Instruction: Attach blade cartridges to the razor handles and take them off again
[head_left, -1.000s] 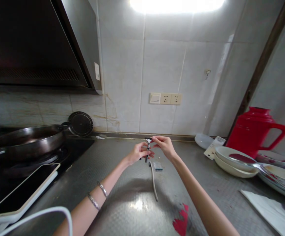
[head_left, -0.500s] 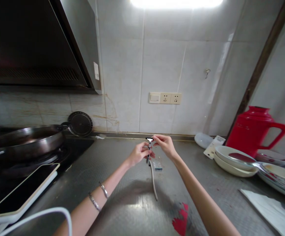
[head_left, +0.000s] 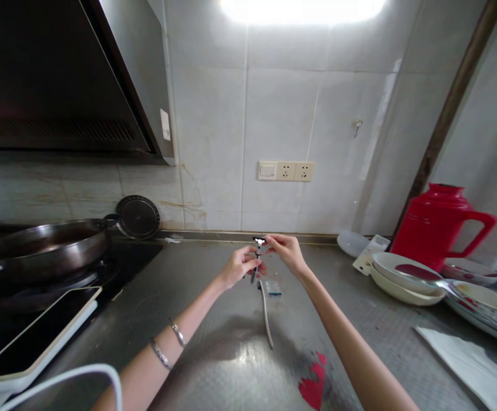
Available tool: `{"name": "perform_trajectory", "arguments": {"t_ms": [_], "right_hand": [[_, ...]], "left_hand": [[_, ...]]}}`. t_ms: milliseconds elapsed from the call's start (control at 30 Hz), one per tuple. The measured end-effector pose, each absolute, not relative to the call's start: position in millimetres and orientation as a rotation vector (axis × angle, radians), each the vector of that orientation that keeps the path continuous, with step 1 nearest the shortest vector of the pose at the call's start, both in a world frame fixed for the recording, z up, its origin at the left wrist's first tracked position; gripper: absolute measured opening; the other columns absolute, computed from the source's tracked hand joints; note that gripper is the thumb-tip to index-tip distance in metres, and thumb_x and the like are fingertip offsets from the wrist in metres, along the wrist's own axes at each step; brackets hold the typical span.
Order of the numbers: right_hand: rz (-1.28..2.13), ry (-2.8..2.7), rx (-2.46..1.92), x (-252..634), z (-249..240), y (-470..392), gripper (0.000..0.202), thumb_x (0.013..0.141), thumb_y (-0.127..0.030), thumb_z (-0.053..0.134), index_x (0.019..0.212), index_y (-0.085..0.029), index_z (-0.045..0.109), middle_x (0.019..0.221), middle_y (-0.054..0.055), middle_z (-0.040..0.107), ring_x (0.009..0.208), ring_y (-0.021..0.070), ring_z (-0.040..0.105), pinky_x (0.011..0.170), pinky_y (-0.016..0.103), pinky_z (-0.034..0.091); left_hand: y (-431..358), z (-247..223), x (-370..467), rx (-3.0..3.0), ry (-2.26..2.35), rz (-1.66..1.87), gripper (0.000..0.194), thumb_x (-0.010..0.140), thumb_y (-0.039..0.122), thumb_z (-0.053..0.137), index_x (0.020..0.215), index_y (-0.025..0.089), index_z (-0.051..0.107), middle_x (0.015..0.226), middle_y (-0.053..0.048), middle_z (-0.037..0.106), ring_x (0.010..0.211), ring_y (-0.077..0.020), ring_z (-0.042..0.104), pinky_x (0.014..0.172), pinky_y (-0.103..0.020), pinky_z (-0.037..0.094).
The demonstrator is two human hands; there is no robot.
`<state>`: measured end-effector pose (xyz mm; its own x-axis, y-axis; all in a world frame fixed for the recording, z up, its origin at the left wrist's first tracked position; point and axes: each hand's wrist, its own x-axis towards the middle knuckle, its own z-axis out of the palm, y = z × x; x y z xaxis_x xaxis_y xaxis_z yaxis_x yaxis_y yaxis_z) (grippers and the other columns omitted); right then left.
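Over the metal countertop, my left hand (head_left: 238,267) is closed around the handle of a razor (head_left: 257,254), which stands nearly upright with its dark head on top. The fingertips of my right hand (head_left: 286,250) pinch the right end of that head. Below the hands, a thin pale curved stick with a dark end (head_left: 266,319) lies on the counter; its kind is unclear. Beside it rests a small clear packet (head_left: 273,288) with a dark green edge.
At left are a steel pan (head_left: 47,245) on the stove, a phone (head_left: 38,334) and a white cable (head_left: 81,371). A red thermos jug (head_left: 430,225), stacked dishes (head_left: 406,285) and a white sheet (head_left: 466,362) sit at right. A red patch (head_left: 312,382) marks the near counter.
The view has shifted slightly. The razor's handle leans a little more to the left at its lower end; both hands keep their hold on it.
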<state>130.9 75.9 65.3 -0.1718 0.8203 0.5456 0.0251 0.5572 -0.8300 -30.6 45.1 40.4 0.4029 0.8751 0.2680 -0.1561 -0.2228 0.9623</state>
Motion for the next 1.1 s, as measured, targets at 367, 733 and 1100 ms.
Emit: {"name": "perform_trajectory", "arguments": {"t_ms": [367, 733, 1100], "right_hand": [[0.884, -1.555, -0.759, 133, 67, 76, 0.041, 0.068, -0.049, 0.06, 0.087, -0.015, 0.07, 0.079, 0.007, 0.07, 0.077, 0.0216, 0.063, 0.056, 0.028, 0.051], [0.872, -1.503, -0.919, 139, 63, 85, 0.042, 0.069, -0.052, 0.056, 0.082, -0.014, 0.068, 0.086, 0.008, 0.068, 0.065, 0.0154, 0.061, 0.044, 0.02, 0.047], [1.339, -1.853, -1.018, 123, 60, 63, 0.031, 0.071, -0.043, 0.058, 0.085, -0.017, 0.069, 0.092, 0.008, 0.067, 0.066, 0.0119, 0.061, 0.04, 0.013, 0.041]], "left_hand": [[47, 44, -31, 1.475, 0.72, 1.193, 0.033, 0.068, 0.032, 0.067, 0.094, 0.013, 0.059, 0.087, -0.008, 0.065, 0.076, -0.0185, 0.062, 0.06, -0.028, 0.051], [57, 43, -36, 1.344, 0.802, 1.407, 0.045, 0.068, 0.022, 0.066, 0.111, 0.014, 0.053, 0.081, -0.007, 0.069, 0.075, -0.0177, 0.064, 0.067, -0.027, 0.048], [61, 48, -45, 1.132, 0.689, 1.484, 0.052, 0.07, 0.018, 0.064, 0.117, 0.013, 0.045, 0.081, -0.009, 0.069, 0.075, -0.0179, 0.064, 0.068, -0.029, 0.047]]}}
